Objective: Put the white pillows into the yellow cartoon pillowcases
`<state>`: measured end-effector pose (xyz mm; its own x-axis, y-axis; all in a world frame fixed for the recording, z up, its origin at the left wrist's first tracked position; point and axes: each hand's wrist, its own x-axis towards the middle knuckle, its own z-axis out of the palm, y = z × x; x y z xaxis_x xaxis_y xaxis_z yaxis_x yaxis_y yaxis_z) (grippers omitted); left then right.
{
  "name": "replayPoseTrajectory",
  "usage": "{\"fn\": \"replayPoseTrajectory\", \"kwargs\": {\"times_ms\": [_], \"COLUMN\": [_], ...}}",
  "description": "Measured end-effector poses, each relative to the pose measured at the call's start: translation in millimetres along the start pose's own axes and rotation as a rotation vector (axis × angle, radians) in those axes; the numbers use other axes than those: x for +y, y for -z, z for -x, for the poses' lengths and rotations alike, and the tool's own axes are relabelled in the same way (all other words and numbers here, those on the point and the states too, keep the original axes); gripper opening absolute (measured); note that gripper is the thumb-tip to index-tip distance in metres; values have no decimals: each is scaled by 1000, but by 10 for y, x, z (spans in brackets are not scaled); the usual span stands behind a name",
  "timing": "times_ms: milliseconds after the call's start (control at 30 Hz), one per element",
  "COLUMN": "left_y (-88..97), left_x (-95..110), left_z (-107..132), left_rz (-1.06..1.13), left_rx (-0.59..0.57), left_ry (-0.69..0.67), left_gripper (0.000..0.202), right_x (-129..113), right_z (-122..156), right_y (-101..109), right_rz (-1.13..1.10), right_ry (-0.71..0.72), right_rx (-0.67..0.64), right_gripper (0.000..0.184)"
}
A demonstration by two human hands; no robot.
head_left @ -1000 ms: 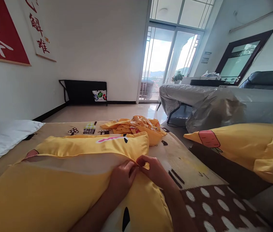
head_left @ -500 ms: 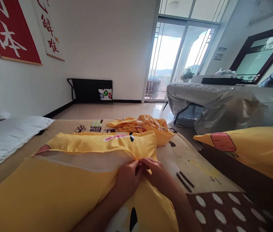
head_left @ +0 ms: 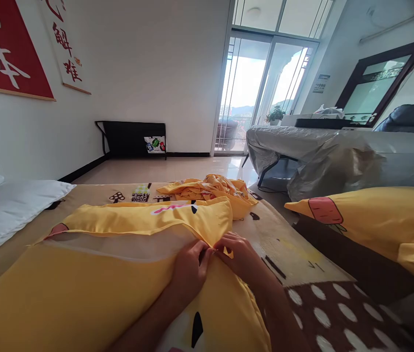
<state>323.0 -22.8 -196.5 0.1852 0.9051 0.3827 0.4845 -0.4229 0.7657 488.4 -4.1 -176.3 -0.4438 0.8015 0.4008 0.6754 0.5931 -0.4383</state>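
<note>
A yellow pillowcase (head_left: 82, 288) with a cartoon print lies in front of me, plumped out by a pale filling (head_left: 129, 244) that shows through its long slit. At the right end of that slit, my left hand (head_left: 191, 266) is closed, thumb and forefinger pinching the pillowcase edge. Just beside it, my right hand (head_left: 239, 252) also pinches the fabric, its fingertips close to the left ones. Whether a zipper pull sits between the fingers is too small to tell. Behind my hands, the pillowcase's upper flap (head_left: 111, 218) lies folded back.
Crumpled yellow cloth (head_left: 217, 188) lies on the patterned bed cover (head_left: 272, 234). A white pillow (head_left: 16, 205) is at left, another yellow pillow (head_left: 368, 215) at right. Beyond stand a plastic-covered table (head_left: 302, 144) and a black folded frame (head_left: 129, 139) against the wall.
The view has shifted slightly. My fingertips have drawn a little apart, the right hand edging rightward, while both keep pinching the pillowcase edge.
</note>
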Motion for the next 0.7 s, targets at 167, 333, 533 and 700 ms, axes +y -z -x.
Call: {"fn": "replayPoseTrajectory", "kwargs": {"times_ms": [167,333,533,700], "left_y": [0,1,-1,-35], "left_x": [0,-5,-26,-77], "left_z": [7,10,4,11], "left_rz": [-57,-89,-214,-368], "left_rx": [39,75,110,166], "left_ry": [7,-22,-181,-334], "left_gripper": [21,21,22,22], "right_x": [-3,23,16,-26], "right_z": [16,21,-7,-36], "right_y": [36,67,54,-21], "right_rz": [-31,-57,-113,-170], "right_ry": [-56,-95,-105,-61], "right_rx": [-32,-28,1,0], "right_gripper": [10,9,6,15]}}
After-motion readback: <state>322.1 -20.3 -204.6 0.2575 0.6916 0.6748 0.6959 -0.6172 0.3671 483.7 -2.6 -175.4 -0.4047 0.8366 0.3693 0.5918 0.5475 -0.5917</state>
